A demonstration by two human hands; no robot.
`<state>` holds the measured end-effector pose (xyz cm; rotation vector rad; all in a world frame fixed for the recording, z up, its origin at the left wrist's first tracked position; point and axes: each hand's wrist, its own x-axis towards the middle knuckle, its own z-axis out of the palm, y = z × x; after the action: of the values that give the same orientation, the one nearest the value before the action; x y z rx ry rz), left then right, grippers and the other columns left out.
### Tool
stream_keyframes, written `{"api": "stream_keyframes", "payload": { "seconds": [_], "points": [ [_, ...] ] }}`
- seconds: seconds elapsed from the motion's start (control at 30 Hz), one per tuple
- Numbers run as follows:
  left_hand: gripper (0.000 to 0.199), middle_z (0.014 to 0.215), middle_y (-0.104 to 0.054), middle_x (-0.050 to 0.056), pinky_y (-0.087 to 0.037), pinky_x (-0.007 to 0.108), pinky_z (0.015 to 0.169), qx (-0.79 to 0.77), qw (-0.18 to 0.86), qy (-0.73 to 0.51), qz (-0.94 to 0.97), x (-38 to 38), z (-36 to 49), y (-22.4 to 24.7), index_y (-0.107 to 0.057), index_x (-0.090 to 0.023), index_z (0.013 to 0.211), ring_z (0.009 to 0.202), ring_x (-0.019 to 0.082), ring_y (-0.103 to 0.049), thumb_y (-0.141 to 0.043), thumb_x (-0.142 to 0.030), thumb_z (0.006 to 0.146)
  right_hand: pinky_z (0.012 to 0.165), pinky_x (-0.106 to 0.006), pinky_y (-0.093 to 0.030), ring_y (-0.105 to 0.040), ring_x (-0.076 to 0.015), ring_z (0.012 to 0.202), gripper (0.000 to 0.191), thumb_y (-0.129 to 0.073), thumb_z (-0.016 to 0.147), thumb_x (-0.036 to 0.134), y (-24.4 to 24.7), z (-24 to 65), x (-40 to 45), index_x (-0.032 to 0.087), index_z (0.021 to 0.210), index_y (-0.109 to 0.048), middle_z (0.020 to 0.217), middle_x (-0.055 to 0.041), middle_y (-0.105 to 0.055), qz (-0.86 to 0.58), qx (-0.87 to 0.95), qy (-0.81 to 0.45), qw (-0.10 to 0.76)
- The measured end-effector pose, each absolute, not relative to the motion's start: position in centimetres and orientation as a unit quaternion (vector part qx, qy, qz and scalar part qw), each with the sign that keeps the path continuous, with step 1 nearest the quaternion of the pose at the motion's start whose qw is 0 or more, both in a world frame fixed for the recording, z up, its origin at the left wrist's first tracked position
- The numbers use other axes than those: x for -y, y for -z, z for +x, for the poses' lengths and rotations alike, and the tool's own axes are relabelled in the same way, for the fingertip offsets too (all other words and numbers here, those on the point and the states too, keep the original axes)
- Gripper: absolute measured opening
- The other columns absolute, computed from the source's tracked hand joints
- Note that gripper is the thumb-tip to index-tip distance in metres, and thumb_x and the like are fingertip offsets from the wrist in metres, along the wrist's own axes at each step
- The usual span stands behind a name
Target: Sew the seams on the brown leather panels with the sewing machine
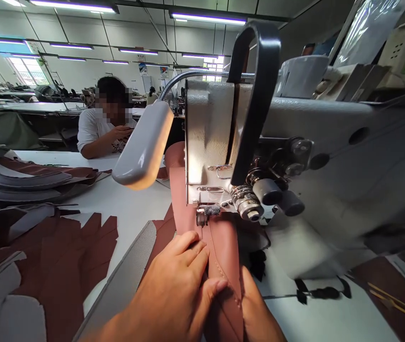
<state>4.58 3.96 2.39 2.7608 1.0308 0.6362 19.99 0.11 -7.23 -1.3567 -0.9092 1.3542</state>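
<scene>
Left hand [174, 280] at 7 o'clock has bent fingers on the pinkish-brown leather-look panel [226, 237], which sits at 6 under the sewing machine [209, 133]; can't tell if it's pinching. Right hand [259, 304], around 5, touches the panel's edge, fingers hidden, so grip's unclear too. Bottom frame edge cuts off the panel.

Bright ceiling tubes [208, 18], warm lamp [143, 142] glow on the sewing machine [207, 133], wide-angle edge stretching, blurred right side
</scene>
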Motion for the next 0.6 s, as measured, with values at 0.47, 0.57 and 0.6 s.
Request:
{"api": "stream_keyframes", "payload": {
  "seconds": [0.47, 0.57, 0.6],
  "points": [
    [0.025, 0.071, -0.062, 0.008, -0.052, 0.039, 0.066, -0.333, 0.065, -0.252, 0.906, -3.7, 4.8, -1.9, -0.058, -0.015, 0.069, 0.077, 0.024, -0.054, -0.039, -0.022, 0.084, 0.05, -0.023, -0.045, -0.056, -0.0123, 0.051, 0.059, -0.069, 0.065, 0.051, 4.9, 17.9, 0.0, 0.015, 0.108, -0.052, 0.075, -0.0051, -0.063, -0.501, 0.314, -0.647, 0.481],
    [0.023, 0.07, -0.061, 0.008, -0.052, 0.038, 0.067, -0.343, 0.069, -0.256, 0.901, -3.7, 4.8, -1.6, -0.058, -0.015, 0.069, 0.078, 0.024, -0.054, -0.042, -0.023, 0.083, 0.037, -0.017, -0.031, -0.041, -0.0036, 0.035, 0.069, -0.068, 0.064, 0.056, 4.1, 17.8, 0.0, 0.011, 0.11, -0.046, 0.058, 0.0018, -0.055, -0.433, 0.307, -0.703, 0.473],
    [0.022, 0.07, -0.061, 0.008, -0.052, 0.037, 0.068, -0.343, 0.068, -0.259, 0.9, -3.8, 4.9, -1.5, -0.057, -0.015, 0.068, 0.079, 0.024, -0.054, -0.042, -0.023, 0.082, 0.035, -0.015, -0.026, -0.038, -0.0021, 0.033, 0.072, -0.067, 0.064, 0.058, 3.8, 17.8, -0.1, 0.01, 0.112, -0.043, 0.057, 0.0028, -0.053, -0.416, 0.303, -0.715, 0.473]
  ]
}}
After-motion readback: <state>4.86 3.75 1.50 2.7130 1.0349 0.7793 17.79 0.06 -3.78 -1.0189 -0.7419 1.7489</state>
